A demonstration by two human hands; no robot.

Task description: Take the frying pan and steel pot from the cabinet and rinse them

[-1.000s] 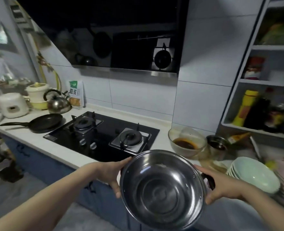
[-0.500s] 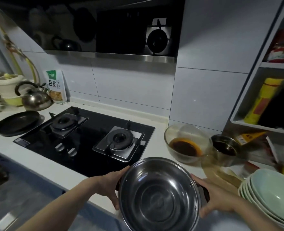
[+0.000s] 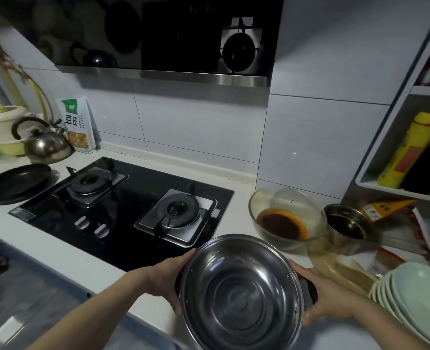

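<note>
Steel pot (image 3: 241,294) up in both my hands, tilted so its shiny inside faces me, over the front edge of the table. My left hand (image 3: 167,280) curls round the left rim and handle, my right hand (image 3: 320,299) wraps the black handle on the right. Frying pan (image 3: 15,183) sits at the table's far left, just beside the black gas hob (image 3: 123,198). Glass bowl (image 3: 284,217) with dark sauce stands right of the hob, green plates (image 3: 411,304) stacked at the right edge.

Food packet (image 3: 78,126) reads "豆皮".
</note>
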